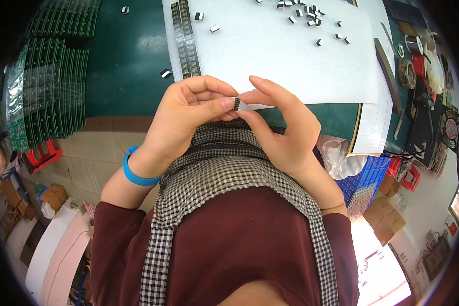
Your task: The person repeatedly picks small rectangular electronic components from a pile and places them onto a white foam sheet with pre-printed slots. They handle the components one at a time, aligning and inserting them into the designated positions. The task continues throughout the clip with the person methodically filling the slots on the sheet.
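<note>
Just beyond the apron, close to the table's front edge, a small dark block with a ridged side is pinched between the thumb and fingers of my left hand. It looks like a small digit display, partly covered by the fingertips. My right hand comes in from the other side. Its thumb and forefinger tips meet the block's two ends, while another finger is raised away. A white foam sheet lies right behind both hands.
Small black-and-white blocks lie scattered on the foam sheet. Dark display strips run along its left side. Green circuit boards stand in rows at the left. At right lie a dark metal bar, a tape roll and a blue crate.
</note>
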The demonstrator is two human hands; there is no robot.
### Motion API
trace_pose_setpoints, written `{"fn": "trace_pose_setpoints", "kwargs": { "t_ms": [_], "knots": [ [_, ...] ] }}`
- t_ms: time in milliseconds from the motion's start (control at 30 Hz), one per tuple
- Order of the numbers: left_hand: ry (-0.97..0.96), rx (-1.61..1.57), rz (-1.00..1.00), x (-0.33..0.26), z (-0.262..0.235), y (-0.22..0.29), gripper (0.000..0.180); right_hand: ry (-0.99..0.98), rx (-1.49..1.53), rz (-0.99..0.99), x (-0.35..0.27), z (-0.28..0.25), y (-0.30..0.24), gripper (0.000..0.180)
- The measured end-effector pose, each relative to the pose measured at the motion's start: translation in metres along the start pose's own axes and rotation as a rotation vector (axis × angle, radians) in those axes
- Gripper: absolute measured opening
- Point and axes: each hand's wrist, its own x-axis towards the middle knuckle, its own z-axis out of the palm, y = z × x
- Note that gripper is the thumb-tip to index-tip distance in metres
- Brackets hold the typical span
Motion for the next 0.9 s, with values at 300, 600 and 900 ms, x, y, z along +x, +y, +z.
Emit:
{"fn": "trace_pose_setpoints", "kwargs": {
  "t_ms": [300,600,900],
  "knots": [
    [0.057,0.560,0.228,-0.002,0.021,0.004,0.011,-0.098,-0.264,-0.173,-0.003,0.000,0.003,0.045],
    [-0.041,0.446,0.241,0.012,0.006,0.028,0.011,-0.026,0.735,0.730,0.008,-0.015,-0.002,0.041],
    [0.132,1.872,0.763,-0.023,-0.007,0.003,0.029,-0.094,0.504,0.593,0.001,-0.007,0.010,0.040]
  ]
}}
